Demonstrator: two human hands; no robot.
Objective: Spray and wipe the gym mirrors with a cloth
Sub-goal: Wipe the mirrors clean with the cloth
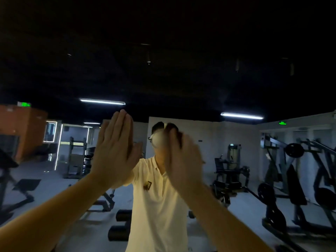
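Observation:
The gym mirror (229,99) fills the view and reflects a dim gym and me in a white polo shirt (156,200). My left hand (112,150) is raised flat with straight fingers together, palm toward the glass, its reflection meeting it at the fingertips. My right hand (183,159) is raised beside it, motion-blurred, fingers extended upward, back of the hand toward me. I cannot tell whether either palm touches the glass. Neither hand holds anything. No cloth or spray bottle is in view.
The reflection shows weight machines (294,179) at right, a bench and foam rollers (120,224) low in the centre, a rack (78,157) at left, and ceiling strip lights (241,115). The room is dark.

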